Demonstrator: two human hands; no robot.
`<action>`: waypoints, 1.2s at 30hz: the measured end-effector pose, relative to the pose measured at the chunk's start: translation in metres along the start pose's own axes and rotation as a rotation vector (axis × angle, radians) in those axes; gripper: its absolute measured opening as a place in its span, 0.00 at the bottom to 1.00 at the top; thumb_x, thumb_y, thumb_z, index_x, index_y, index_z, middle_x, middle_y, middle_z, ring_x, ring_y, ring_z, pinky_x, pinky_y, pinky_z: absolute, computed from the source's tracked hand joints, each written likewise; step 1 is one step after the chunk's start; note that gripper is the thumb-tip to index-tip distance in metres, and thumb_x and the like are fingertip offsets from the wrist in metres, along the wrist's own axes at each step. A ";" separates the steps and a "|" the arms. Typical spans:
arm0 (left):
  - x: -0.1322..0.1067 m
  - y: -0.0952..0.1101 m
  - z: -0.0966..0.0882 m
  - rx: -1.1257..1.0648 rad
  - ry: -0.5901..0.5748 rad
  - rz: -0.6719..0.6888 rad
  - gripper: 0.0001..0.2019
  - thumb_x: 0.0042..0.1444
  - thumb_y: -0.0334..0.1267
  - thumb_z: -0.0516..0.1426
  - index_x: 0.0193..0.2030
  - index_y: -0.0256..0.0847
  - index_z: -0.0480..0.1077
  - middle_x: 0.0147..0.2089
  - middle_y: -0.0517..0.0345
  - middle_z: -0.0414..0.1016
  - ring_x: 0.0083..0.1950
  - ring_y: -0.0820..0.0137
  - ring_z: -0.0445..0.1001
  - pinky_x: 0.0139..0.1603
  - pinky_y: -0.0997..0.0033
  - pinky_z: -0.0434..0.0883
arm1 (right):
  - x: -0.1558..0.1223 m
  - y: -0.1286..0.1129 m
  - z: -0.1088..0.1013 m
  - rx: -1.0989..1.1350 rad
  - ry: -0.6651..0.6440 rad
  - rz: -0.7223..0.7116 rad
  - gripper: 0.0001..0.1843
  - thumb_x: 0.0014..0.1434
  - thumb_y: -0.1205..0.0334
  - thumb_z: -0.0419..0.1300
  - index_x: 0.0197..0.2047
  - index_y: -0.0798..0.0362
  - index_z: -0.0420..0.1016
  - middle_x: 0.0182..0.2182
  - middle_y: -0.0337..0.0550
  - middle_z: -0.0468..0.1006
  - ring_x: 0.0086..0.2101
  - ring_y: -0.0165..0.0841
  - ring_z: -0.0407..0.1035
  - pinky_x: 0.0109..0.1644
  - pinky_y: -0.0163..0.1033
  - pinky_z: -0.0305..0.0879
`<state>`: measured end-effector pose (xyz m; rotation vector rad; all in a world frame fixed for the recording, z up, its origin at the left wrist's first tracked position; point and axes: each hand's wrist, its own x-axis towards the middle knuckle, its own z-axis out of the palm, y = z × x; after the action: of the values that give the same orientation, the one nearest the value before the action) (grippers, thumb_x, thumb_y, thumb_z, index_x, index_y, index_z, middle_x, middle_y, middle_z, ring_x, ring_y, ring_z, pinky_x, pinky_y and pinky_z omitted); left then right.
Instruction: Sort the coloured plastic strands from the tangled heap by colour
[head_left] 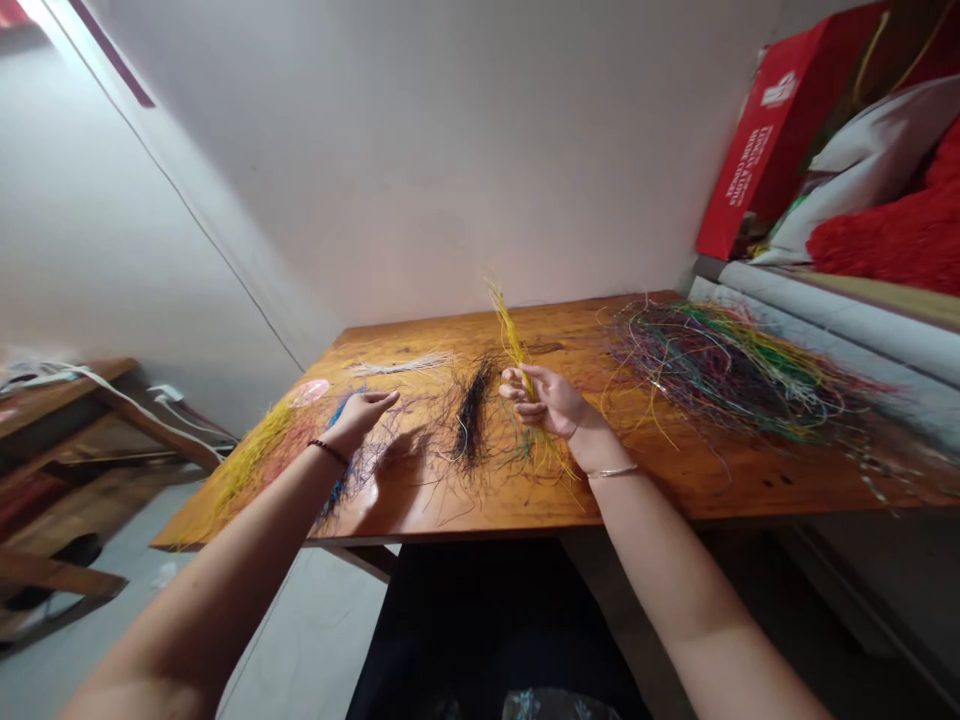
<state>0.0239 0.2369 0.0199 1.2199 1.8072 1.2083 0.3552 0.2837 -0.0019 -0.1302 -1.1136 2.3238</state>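
My right hand (546, 400) is closed on a small bundle of yellow strands (510, 335) that stick up and back from its fingers over the wooden table (675, 480). My left hand (362, 415) hovers flat with its fingers stretched out and nothing in it, above blue and purple strands (341, 450). Between the hands lies a tuft of black strands (472, 410). Loose yellow and green strands trail under my right wrist.
A big tangle of many-coloured strands (735, 370) covers the table's right part. A yellow pile (251, 455), a pink disc (310, 392) and a whitish bundle (401, 365) lie at the left. A red box (765, 140) and cushions sit at right; wooden furniture stands at left.
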 end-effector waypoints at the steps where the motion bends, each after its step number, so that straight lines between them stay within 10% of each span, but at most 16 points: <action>1: 0.003 -0.002 0.004 -0.048 0.014 -0.011 0.15 0.41 0.39 0.72 0.31 0.33 0.75 0.20 0.61 0.67 0.27 0.71 0.64 0.27 0.74 0.58 | 0.000 0.000 0.001 0.000 0.005 -0.001 0.10 0.68 0.54 0.50 0.41 0.52 0.61 0.27 0.30 0.59 0.17 0.19 0.36 0.19 0.26 0.37; 8: -0.007 0.025 -0.012 -0.431 0.021 -0.074 0.08 0.67 0.34 0.51 0.35 0.39 0.63 0.18 0.72 0.45 0.16 0.78 0.42 0.18 0.77 0.42 | 0.003 -0.001 0.009 -0.024 0.054 -0.010 0.12 0.71 0.54 0.43 0.39 0.51 0.60 0.25 0.29 0.56 0.17 0.21 0.33 0.19 0.27 0.35; 13: -0.056 0.080 -0.021 -0.815 -0.201 -0.082 0.14 0.71 0.29 0.45 0.30 0.41 0.53 0.21 0.69 0.47 0.17 0.80 0.49 0.17 0.81 0.47 | 0.000 -0.001 0.011 -0.084 0.042 -0.007 0.16 0.73 0.54 0.43 0.33 0.50 0.53 0.21 0.28 0.48 0.17 0.23 0.31 0.19 0.28 0.36; 22: -0.084 0.101 0.093 -0.798 -0.421 -0.321 0.14 0.67 0.29 0.52 0.29 0.40 0.55 0.22 0.69 0.47 0.18 0.81 0.47 0.17 0.80 0.45 | -0.014 0.003 0.005 -0.217 -0.111 -0.084 0.27 0.67 0.41 0.55 0.29 0.50 0.45 0.19 0.26 0.42 0.17 0.23 0.29 0.18 0.30 0.35; 28: -0.099 0.107 0.139 -0.481 -0.486 0.019 0.14 0.58 0.47 0.64 0.34 0.37 0.70 0.22 0.67 0.53 0.21 0.79 0.49 0.19 0.77 0.46 | -0.012 0.003 0.001 -0.163 -0.070 -0.067 0.27 0.69 0.42 0.51 0.29 0.50 0.44 0.18 0.26 0.43 0.16 0.23 0.30 0.18 0.31 0.35; 36: -0.100 0.105 0.146 -0.167 -0.358 0.542 0.23 0.65 0.54 0.54 0.33 0.34 0.76 0.33 0.50 0.77 0.39 0.65 0.73 0.44 0.69 0.69 | -0.009 0.004 0.001 0.001 -0.013 -0.031 0.26 0.72 0.43 0.44 0.28 0.50 0.44 0.17 0.27 0.41 0.15 0.23 0.28 0.18 0.32 0.33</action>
<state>0.2230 0.2084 0.0632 1.7594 1.1256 1.2862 0.3605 0.2764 -0.0052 -0.0971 -1.1126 2.3004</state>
